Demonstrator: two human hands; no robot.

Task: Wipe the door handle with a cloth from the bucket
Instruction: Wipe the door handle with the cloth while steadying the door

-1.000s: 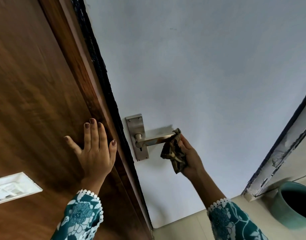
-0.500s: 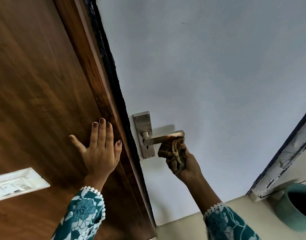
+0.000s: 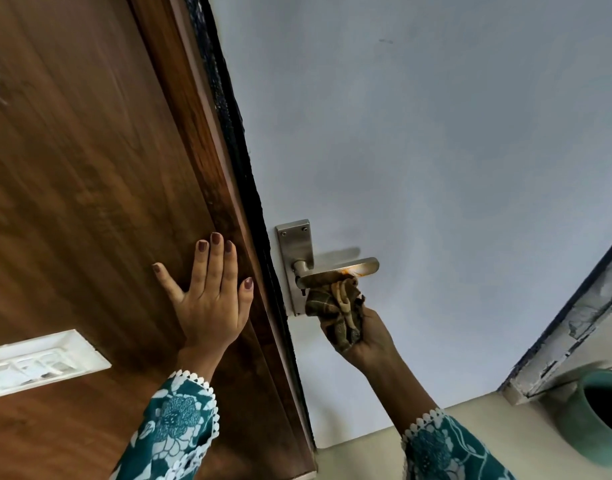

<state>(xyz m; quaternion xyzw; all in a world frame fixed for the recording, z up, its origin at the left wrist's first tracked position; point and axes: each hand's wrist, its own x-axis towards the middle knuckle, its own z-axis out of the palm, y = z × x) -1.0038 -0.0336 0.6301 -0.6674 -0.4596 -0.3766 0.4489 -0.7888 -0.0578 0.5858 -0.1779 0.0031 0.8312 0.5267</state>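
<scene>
A silver lever door handle (image 3: 346, 270) on a metal backplate (image 3: 295, 247) is fixed to the pale grey door. My right hand (image 3: 368, 336) grips a crumpled brown checked cloth (image 3: 337, 310) and presses it against the underside of the lever, near the backplate. My left hand (image 3: 211, 299) lies flat with fingers spread on the brown wooden door frame, holding nothing. A teal bucket (image 3: 595, 422) stands on the floor at the lower right, partly cut off by the frame edge.
A brown wooden panel (image 3: 72, 168) fills the left, with a white switch plate (image 3: 37, 362) on it. A chipped white frame edge (image 3: 574, 327) runs along the right. The cream floor (image 3: 366, 459) shows at the bottom.
My right hand with the cloth has slid from the lever's tip to beneath it, toward the backplate. The view has shifted so the handle sits further right. My left hand stays flat.
</scene>
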